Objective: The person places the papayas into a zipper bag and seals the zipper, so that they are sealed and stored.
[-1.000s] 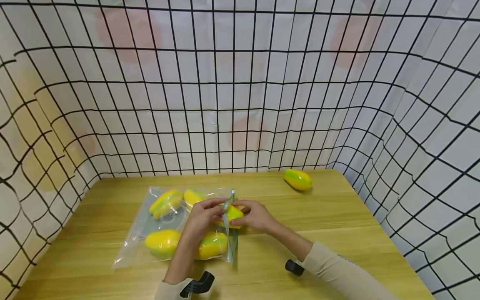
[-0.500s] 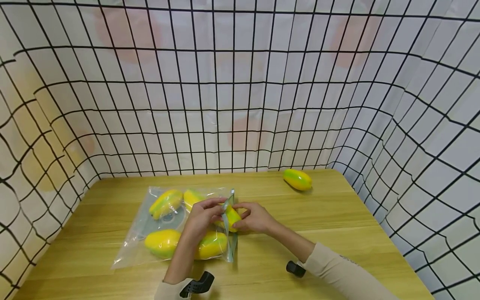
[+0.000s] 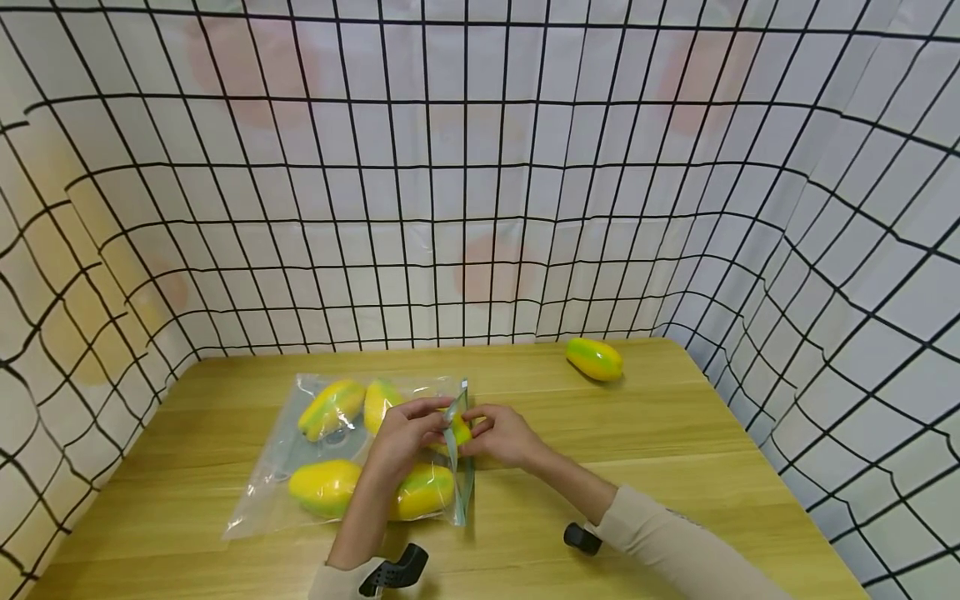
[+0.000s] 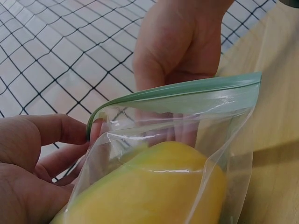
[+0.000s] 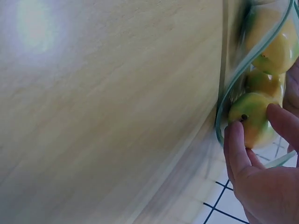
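A clear zip bag [image 3: 262,493] with a green-edged mouth lies on its side, holding several yellow-green papayas, among them one near the front [image 3: 324,487]. My left hand [image 3: 401,440] pinches the upper rim of the mouth, lifting it; the green rim [image 4: 187,92] arches over the opening in the left wrist view. At that mouth, my right hand [image 3: 508,435] holds one end of another papaya [image 5: 254,112] between thumb and fingers. Most of this papaya is inside the bag, with its stem end facing my palm. The left hand partly hides the bag's middle.
One loose papaya [image 3: 595,359] lies at the back right of the wooden table [image 3: 637,467]. A white sheet behind black grid netting [image 3: 480,192] encloses the table's back and sides. Black wrist cameras sit on both sleeves.
My right hand has moved the papaya left, deeper into the bag, so less of it shows outside. A papaya at the bag's back has turned slightly. The left hand keeps its place.
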{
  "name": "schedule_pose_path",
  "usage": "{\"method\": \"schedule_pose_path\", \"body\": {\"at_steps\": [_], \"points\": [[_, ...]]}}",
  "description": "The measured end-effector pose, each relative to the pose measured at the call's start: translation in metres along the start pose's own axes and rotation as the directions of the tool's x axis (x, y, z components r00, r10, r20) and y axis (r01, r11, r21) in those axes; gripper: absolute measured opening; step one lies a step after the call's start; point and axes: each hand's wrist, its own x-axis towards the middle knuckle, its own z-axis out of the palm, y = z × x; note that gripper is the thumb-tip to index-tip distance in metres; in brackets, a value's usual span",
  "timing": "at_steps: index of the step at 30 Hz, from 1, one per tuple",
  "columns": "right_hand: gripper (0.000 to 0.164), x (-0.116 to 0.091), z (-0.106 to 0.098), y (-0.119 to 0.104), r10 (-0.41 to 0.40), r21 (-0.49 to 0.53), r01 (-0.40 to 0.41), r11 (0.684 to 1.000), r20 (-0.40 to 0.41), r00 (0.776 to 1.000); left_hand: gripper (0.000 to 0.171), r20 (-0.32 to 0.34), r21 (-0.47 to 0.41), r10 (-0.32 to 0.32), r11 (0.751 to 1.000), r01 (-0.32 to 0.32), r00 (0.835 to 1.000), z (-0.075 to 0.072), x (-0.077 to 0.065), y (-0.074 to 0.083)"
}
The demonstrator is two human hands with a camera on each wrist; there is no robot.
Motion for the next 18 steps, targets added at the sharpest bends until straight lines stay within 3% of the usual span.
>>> {"method": "schedule_pose_path", "body": {"at_steps": [10,18], "points": [[0.046,0.0009,0.0056,-0.0028,-0.029,-0.028,0.028,0.999,-0.038,0.999,0.030,0.006,-0.001,-0.003,1.000,0.003,1.000,-0.0013,0.0017,-0.0007],[0.046,0.0010,0.0081,-0.0022,-0.029,0.011,0.029,1.000,-0.013,0.999,0.030,0.000,0.009,0.001,1.000,-0.001,1.000,-0.0020,0.0023,-0.0018]]}}
